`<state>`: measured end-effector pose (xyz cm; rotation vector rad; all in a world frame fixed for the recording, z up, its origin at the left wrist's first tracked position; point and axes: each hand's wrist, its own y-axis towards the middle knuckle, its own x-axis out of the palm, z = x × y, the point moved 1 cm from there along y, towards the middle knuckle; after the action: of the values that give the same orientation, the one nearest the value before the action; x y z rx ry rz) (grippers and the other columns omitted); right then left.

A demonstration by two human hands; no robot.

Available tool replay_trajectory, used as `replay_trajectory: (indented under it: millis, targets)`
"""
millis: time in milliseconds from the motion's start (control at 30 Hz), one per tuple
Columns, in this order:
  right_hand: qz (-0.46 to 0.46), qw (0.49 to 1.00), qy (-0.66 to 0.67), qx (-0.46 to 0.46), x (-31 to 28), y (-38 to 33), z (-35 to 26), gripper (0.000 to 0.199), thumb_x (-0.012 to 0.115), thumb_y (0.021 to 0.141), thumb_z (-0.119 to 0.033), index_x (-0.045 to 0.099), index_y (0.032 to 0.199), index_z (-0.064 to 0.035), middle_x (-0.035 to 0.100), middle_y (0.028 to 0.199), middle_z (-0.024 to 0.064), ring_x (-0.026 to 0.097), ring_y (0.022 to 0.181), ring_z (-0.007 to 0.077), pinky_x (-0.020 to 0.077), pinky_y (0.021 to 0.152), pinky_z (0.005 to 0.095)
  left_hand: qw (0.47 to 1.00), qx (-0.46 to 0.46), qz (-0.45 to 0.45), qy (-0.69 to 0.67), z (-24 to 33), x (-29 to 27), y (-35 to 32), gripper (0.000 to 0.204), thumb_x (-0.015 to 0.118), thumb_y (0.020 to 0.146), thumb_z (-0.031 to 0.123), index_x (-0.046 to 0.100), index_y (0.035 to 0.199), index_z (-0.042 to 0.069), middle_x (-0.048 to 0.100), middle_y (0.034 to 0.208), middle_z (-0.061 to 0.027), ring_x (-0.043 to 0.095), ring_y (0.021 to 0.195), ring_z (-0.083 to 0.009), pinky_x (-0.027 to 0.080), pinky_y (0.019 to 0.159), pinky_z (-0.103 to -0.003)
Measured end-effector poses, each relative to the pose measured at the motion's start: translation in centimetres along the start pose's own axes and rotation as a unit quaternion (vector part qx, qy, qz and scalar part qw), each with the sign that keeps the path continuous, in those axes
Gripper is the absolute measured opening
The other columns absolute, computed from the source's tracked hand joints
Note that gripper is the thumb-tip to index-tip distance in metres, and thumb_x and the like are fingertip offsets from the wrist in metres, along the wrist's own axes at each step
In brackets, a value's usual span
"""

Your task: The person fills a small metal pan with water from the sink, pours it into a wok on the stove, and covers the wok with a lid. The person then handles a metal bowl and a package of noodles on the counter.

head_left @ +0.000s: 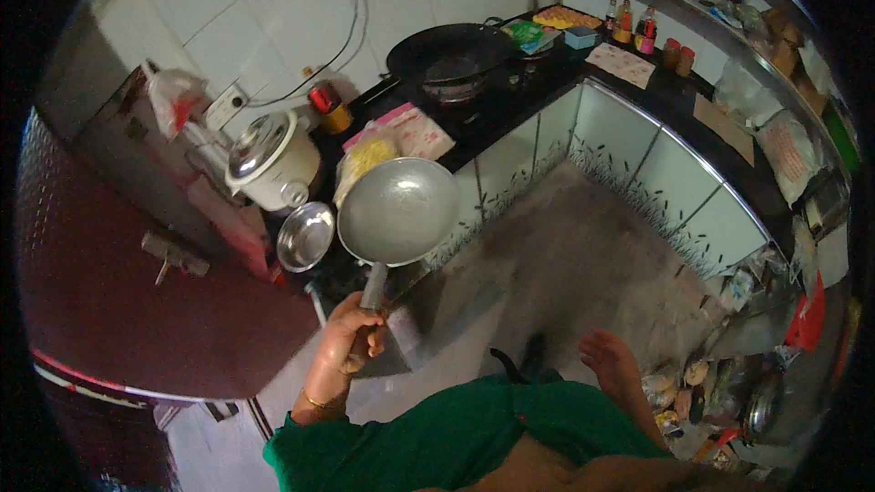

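My left hand [351, 337] is closed round the handle of a round grey metal pan [401, 210]. The pan is at the near left end of the counter, its handle pointing back toward me; whether it rests on anything below is hidden. Just left of it sits a shiny steel bowl [305, 237]. A plastic bag of yellow food [369, 159] shows partly behind the pan's far rim. My right hand [609, 355] hangs low at my right side over the floor, fingers stretched out, holding nothing.
A white rice cooker [278, 164] stands behind the bowl. On the stove is a large black wok [451, 55]. Bottles [623, 23] line the far corner. A dark red door [137, 282] is at left; piled goods [702, 392] lie on the floor at right.
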<state>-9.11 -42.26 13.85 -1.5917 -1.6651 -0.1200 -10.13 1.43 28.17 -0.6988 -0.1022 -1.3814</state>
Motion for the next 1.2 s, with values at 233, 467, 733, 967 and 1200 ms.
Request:
replay_trajectory:
  millis: [233,467,733,967,1200]
  targets:
    - [0.011,0.999,-0.002,-0.034,-4.1,15.6,-11.8,0.037,0.055,0.086,-0.022,0.05,0.118,-0.0049,0.06,0.108,0.0142,0.058,0.099,0.0287,0.0458,0.086,0.0425,0.999,0.025,-0.028,-0.019,6.5,8.5,17.1,0.029,0.055,0.074,0.01,0.049,0.1,-0.003,0.049,0.072,-0.0053,0.045,0.048,-0.0103,0.036,0.039,-0.023]
    - [-0.041,0.998,0.003,-0.043,-0.4,28.8,-22.4,0.034,0.053,0.087,-0.02,0.052,0.117,-0.006,0.061,0.107,0.0125,0.059,0.097,0.0272,0.0464,0.085,0.0403,0.998,0.026,-0.012,-0.06,12.9,13.6,30.9,0.012,0.054,0.076,0.01,0.05,0.082,0.0,0.049,0.071,-0.0043,0.044,0.048,-0.0098,0.037,0.04,-0.021]
    - [-0.087,0.996,0.003,-0.025,4.4,42.6,-26.1,0.036,0.054,0.086,-0.017,0.051,0.119,-0.0049,0.06,0.108,0.0131,0.058,0.1,0.0281,0.0466,0.085,0.0404,0.998,0.039,0.03,-0.027,17.9,12.9,46.2,0.033,0.053,0.077,0.007,0.049,0.109,0.003,0.051,0.075,-0.005,0.046,0.049,-0.0103,0.037,0.036,-0.022]
    - [-0.083,0.997,0.003,0.008,10.4,53.3,-28.1,0.037,0.056,0.085,-0.016,0.048,0.119,-0.004,0.059,0.103,0.0121,0.058,0.095,0.026,0.0473,0.082,0.0388,0.995,-0.01,0.084,0.051,21.9,9.4,54.3,0.024,0.053,0.074,0.008,0.052,0.097,0.0,0.049,0.069,-0.0046,0.046,0.048,-0.0123,0.038,0.038,-0.025]
    - [-0.095,0.994,-0.035,0.036,13.2,63.2,-29.8,0.033,0.054,0.086,-0.015,0.051,0.116,-0.0025,0.058,0.107,0.0137,0.057,0.097,0.0273,0.0464,0.085,0.0404,0.973,0.0,0.169,0.158,24.7,9.9,59.7,0.028,0.052,0.075,0.007,0.051,0.103,0.001,0.051,0.071,-0.0065,0.047,0.049,-0.0126,0.039,0.04,-0.025]
